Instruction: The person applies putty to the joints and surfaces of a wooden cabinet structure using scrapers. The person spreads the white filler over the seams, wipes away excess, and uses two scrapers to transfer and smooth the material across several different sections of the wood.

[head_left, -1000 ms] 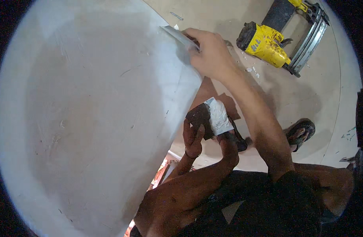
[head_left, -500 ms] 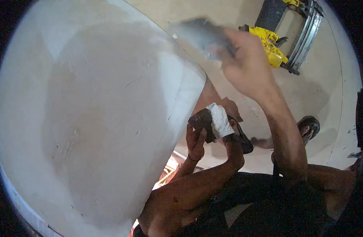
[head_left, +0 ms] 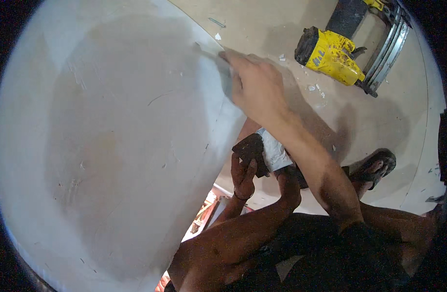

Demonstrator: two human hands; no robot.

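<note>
In my left hand (head_left: 243,177) is a dark, flat plate (head_left: 250,147) bearing a lump of white putty (head_left: 275,152); the fingers close around its near left side. My right hand (head_left: 260,90) grips a putty knife (head_left: 210,52), blurred and seen nearly edge-on. Its blade lies at the upper right edge of a large white panel (head_left: 131,131), touching or very close to it. Scratches and small marks show on the panel's face. My right forearm passes just right of the putty.
On the beige board floor (head_left: 301,107) lies a yellow and black nail gun (head_left: 333,56) with a long metal magazine. White crumbs (head_left: 312,88) are scattered nearby. My sandalled foot (head_left: 379,164) stands at the right. Past the panel's lower right edge is a bright, cluttered gap (head_left: 204,214).
My right hand has swung left and down with the putty knife, from over the floor beside the nail gun to the panel's edge. My left hand has barely moved.
</note>
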